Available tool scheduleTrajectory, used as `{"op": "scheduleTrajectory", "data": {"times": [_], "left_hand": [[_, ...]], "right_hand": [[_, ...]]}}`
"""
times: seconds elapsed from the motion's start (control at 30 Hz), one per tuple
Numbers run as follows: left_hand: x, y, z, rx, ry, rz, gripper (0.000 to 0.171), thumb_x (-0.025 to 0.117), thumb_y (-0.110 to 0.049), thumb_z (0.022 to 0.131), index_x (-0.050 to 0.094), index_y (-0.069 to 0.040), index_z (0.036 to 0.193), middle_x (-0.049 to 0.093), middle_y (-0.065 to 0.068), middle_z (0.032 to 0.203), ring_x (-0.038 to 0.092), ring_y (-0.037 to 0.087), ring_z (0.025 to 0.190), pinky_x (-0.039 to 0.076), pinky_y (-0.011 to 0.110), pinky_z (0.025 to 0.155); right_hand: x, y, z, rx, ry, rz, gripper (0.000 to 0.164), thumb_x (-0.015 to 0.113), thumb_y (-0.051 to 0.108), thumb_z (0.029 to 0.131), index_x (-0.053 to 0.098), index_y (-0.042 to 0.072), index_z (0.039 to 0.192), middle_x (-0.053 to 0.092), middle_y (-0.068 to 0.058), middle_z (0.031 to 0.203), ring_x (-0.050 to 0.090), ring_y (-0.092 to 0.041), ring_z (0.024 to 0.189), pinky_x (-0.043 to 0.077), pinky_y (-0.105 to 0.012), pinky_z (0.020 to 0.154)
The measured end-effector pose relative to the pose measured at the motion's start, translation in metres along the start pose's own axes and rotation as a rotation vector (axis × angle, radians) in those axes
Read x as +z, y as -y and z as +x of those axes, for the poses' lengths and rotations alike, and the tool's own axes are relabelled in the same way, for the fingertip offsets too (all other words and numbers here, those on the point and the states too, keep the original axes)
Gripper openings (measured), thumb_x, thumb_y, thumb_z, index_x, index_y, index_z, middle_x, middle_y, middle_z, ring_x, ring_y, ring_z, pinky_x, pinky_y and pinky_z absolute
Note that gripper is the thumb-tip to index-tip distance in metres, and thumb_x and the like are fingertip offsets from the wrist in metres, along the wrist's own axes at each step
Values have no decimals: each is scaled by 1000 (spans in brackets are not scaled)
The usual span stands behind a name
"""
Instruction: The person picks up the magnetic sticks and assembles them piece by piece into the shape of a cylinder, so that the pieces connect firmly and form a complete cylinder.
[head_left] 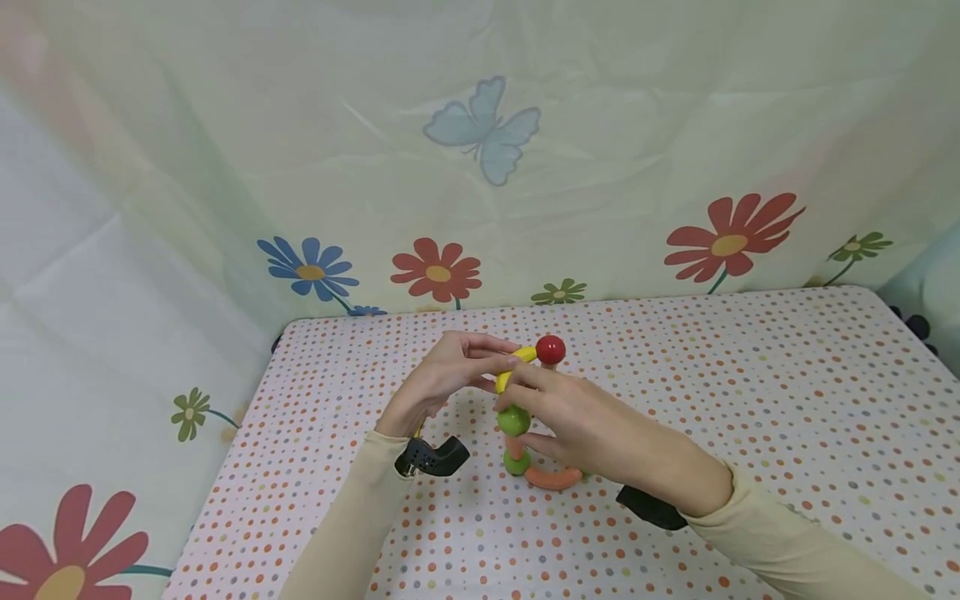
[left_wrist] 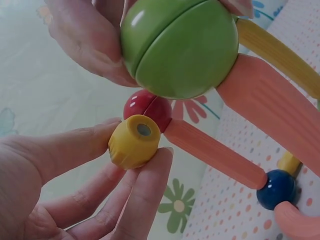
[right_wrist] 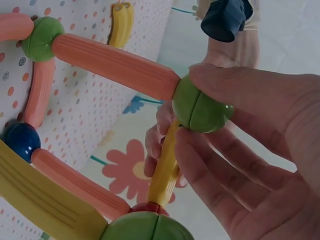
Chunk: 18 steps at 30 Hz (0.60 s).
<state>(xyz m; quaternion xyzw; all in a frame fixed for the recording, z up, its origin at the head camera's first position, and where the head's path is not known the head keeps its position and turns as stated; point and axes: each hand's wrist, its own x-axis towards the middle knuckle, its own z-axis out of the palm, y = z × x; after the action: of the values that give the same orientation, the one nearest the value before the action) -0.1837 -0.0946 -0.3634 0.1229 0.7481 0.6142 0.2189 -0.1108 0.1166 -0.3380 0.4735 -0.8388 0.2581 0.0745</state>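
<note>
Left hand [head_left: 452,371] is pinching a yellow plastic rod [left_wrist: 131,146] pointing from a glossy red ball [head_left: 551,349] beyond its fingers toward the glossy green ball [head_left: 513,421] right hand [head_left: 573,408] is gripping. Contact is unclear.

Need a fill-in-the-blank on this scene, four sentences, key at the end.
1. The ____ hand holds a green ball.
2. The left hand pinches a ____ stick.
3. In the left wrist view, an orange stick joins the red ball to the ____ ball.
4. Above the flowers, the backdrop shows a ____.

Missing words: right; yellow; blue; butterfly.
</note>
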Motion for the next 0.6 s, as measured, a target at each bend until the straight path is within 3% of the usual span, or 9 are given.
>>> {"op": "scheduleTrajectory", "data": {"times": [0.37, 0.6], "left_hand": [[0, -3, 1, -1, 3, -2, 31, 70, -8, 99, 71, 5, 127, 76, 17, 118, 73, 18, 97, 62, 37, 82], [1, -4, 1, -27, -3, 7, 31, 71, -10, 99, 71, 2, 128, 76, 16, 117, 73, 18, 96, 62, 38, 83]], "right_hand": [[-1, -2, 5, -82, 4, 40, 29, 85, -10, 80, 67, 6, 96, 58, -3, 100, 61, -12, 88, 54, -22, 73], [-5, 0, 8, -5, 80, 24, 27, 88, -1, 82, 72, 7, 103, 60, -7, 116, 65, -10, 84, 58, -25, 76]]}}
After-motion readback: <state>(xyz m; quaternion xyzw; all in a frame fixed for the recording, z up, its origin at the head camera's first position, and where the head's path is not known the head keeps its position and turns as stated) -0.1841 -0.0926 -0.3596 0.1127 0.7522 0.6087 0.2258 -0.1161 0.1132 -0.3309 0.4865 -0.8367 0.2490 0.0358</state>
